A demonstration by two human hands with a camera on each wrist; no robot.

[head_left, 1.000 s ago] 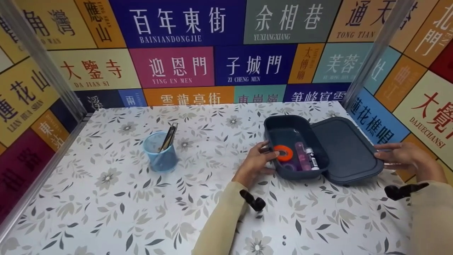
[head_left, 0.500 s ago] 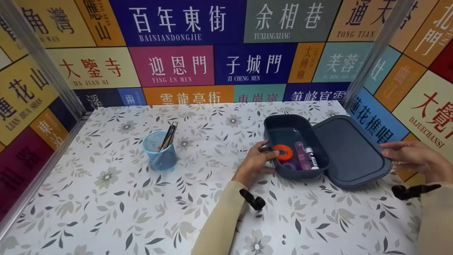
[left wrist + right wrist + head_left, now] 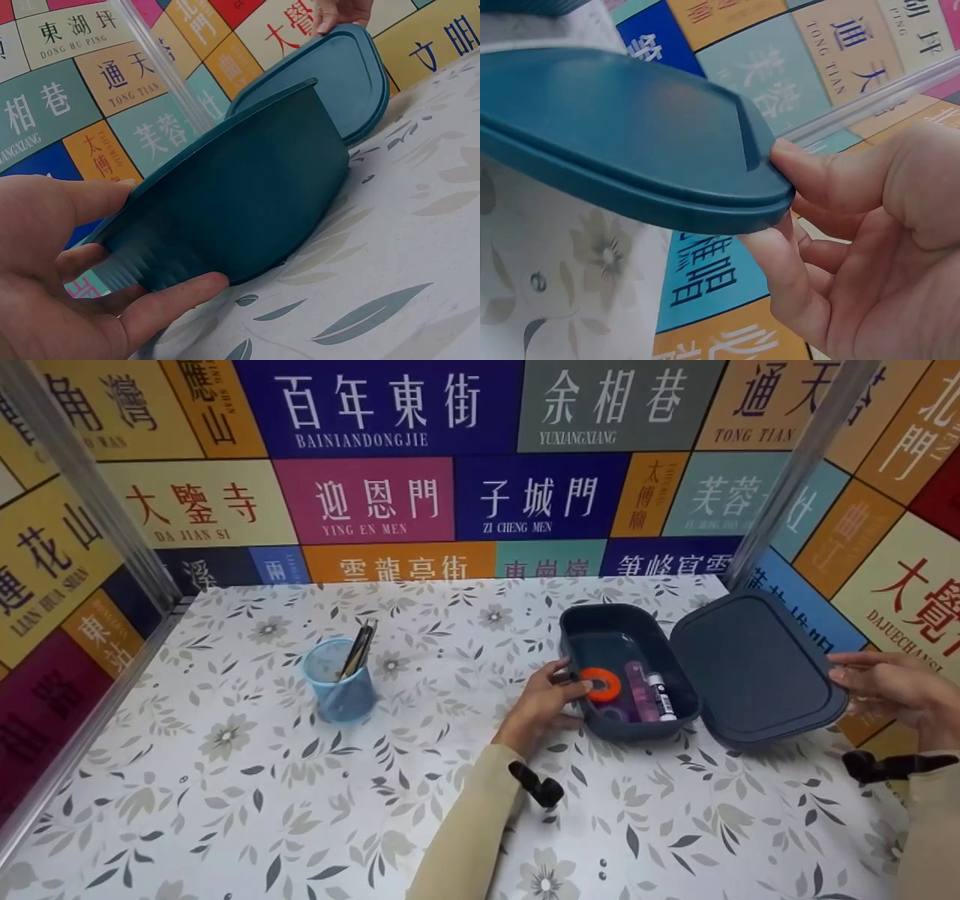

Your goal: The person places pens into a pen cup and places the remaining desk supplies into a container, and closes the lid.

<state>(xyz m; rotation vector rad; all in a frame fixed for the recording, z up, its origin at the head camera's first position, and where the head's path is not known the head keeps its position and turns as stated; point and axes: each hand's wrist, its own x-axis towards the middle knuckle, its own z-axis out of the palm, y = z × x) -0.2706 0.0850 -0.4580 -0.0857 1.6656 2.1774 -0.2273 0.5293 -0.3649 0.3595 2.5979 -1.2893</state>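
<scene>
A dark blue-grey plastic box [image 3: 645,730] stands uncovered on the right part of the table. My left hand [image 3: 541,701] grips its left wall, thumb over the rim; the left wrist view shows fingers under the side [image 3: 240,187]. Inside lie an orange ring [image 3: 611,685], a pink-purple tube [image 3: 641,694], a small black-and-white tube [image 3: 661,697] and something purple, partly hidden. To the right of the box is its lid [image 3: 757,667], tilted. My right hand [image 3: 892,686] pinches the lid's right edge, thumb on top and fingers below, as the right wrist view [image 3: 870,195] confirms.
A light blue mesh cup [image 3: 341,697] holding several thin dark sticks [image 3: 358,649] stands left of centre. The flower-patterned tabletop [image 3: 300,795] lies between printed wall panels [image 3: 375,502], with metal posts [image 3: 802,472] at the corners.
My right hand has drawn the lid rightward, away from the box, and its far side has risen and tilted. The left hand and box have stayed put.
</scene>
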